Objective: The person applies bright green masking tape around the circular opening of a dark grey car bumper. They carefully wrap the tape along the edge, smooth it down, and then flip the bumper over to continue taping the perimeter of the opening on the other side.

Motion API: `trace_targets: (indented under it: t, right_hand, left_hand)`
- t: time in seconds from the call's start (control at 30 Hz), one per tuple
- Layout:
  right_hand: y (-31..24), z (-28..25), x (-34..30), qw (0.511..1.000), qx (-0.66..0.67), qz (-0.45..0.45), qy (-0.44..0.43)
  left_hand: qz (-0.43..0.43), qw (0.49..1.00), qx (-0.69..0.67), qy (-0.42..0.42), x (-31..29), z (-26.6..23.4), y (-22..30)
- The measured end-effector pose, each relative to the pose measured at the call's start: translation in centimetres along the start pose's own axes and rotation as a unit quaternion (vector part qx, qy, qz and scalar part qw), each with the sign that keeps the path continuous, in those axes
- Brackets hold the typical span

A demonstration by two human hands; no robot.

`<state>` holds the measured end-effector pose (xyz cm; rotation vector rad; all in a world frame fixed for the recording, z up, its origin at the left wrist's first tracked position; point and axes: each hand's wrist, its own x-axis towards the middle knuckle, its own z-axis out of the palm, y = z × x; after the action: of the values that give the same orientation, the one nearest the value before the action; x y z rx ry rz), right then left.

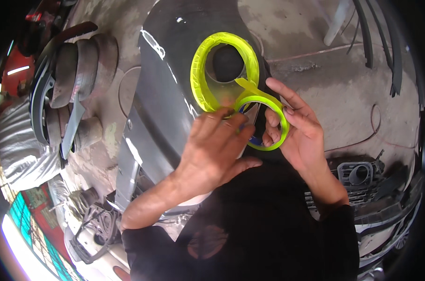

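Note:
A roll of bright yellow-green masking tape (283,133) with a blue inner core is in my right hand (304,133). That hand's thumb side rests on the roll's rim, some fingers curl through the middle, and one finger points up. A strip of tape (247,85) sticks up from the roll. Taped around an oval opening is a yellow-green ring (199,70) on a dark grey car panel (175,98). My left hand (212,145) lies over the ring's lower edge beside the roll, fingers bent onto the tape and thumb apart; its fingertips are partly blurred.
White scuffs (154,44) mark the panel's left side. Stacked curved parts (86,68) stand at the left, near a silver cover (25,145). Black grilles and trim (360,175) lie at the right. Long dark strips (393,51) lean at the far right, and a thin cable (374,124) crosses the concrete floor.

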<state>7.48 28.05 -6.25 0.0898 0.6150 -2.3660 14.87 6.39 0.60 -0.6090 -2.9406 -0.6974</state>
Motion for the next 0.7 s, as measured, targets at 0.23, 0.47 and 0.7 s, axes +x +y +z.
trace_targets:
  t: [0.23,0.47,0.7]
  right_hand:
    - [-0.6,2.2,0.1,0.989,-0.143,-0.007,0.035]
    - [-2.9,-1.1,3.6,0.934,-0.336,0.064,0.1]
    - [-2.4,1.6,2.1,0.935,-0.349,-0.018,0.055]
  left_hand:
    - [0.037,0.998,0.051,0.02,-0.9,3.3,0.1]
    - [0.045,0.997,0.021,0.063,-1.1,3.4,-0.1]
    - [0.035,0.997,0.044,0.05,-0.5,3.1,-0.5]
